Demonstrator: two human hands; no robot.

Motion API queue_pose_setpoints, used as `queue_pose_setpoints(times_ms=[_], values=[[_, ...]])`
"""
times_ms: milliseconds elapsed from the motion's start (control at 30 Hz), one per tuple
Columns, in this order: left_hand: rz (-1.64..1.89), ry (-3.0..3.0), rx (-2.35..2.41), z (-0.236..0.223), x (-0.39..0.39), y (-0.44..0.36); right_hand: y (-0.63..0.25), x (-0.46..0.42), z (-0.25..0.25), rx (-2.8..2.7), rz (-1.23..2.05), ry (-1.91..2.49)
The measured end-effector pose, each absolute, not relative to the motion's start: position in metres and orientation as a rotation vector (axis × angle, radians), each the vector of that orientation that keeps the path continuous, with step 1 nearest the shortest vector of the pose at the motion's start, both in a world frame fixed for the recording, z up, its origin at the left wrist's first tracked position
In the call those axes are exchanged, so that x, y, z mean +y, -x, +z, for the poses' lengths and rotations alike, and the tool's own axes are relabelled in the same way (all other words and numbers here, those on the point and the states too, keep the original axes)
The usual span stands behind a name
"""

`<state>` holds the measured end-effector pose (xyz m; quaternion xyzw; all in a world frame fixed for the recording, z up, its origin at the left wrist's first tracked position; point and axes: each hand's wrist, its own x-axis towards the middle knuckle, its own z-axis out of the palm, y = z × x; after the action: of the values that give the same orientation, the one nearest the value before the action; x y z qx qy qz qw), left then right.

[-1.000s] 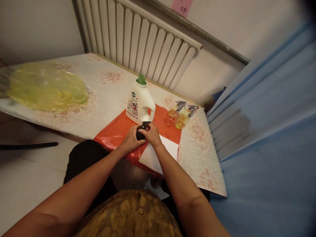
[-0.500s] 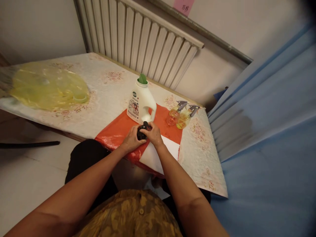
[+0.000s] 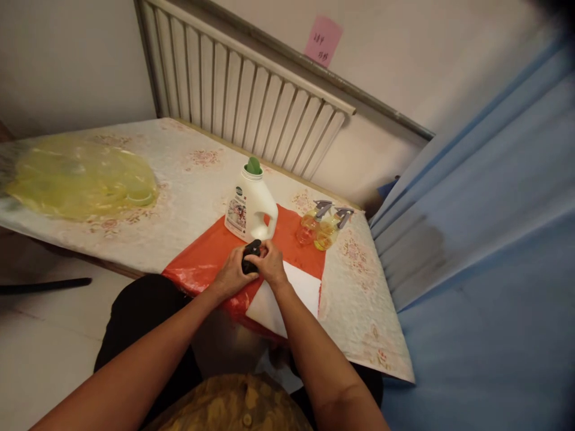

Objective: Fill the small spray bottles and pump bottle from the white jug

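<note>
Between my two hands is a small black object (image 3: 251, 261), dark and rounded with a narrower part at its top. My left hand (image 3: 233, 272) wraps its left side, and my right hand (image 3: 271, 263) grips it from the right with the thumb across its front. Its exact kind is not clear, as fingers cover much of it. Just behind stands a white jug (image 3: 247, 206) with a side handle, a printed label and a green piece (image 3: 254, 166) in its mouth. Both hands are above a red plastic sheet (image 3: 202, 248) and beside white paper (image 3: 305, 286).
Two spray bottles with grey heads, one pinkish (image 3: 308, 227) and one yellow (image 3: 326, 233), stand right of the jug. A yellow plastic bag (image 3: 81, 179) lies on the table's left. A radiator (image 3: 247, 90) runs behind the table, and a blue curtain (image 3: 485, 269) hangs at right.
The camera view has tilted upward, so the whole scene sits lower and slightly left. Both hands keep hold of the black object in front of the jug.
</note>
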<state>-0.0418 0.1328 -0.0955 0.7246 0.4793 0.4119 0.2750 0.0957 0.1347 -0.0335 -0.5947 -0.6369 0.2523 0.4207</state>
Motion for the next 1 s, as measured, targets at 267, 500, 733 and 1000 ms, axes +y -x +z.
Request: queue_pose_setpoints(times_ms=[267,500,733,1000], values=[[1.119,-1.964,1.3,-0.098,0.135,0.042,-0.101,0.135,-0.025,-1.68,0.703,1.422],[1.134,-1.963,1.29,-0.105,0.141,0.043,-0.091,0.135,-0.033,-1.593,0.591,1.503],[1.14,-1.973,1.283,-0.107,0.144,0.043,-0.093,0.136,-0.03,-1.62,0.587,1.477],[1.11,-1.99,1.283,-0.11,0.148,0.045,-0.087,0.135,-0.035,-1.555,0.52,1.505]])
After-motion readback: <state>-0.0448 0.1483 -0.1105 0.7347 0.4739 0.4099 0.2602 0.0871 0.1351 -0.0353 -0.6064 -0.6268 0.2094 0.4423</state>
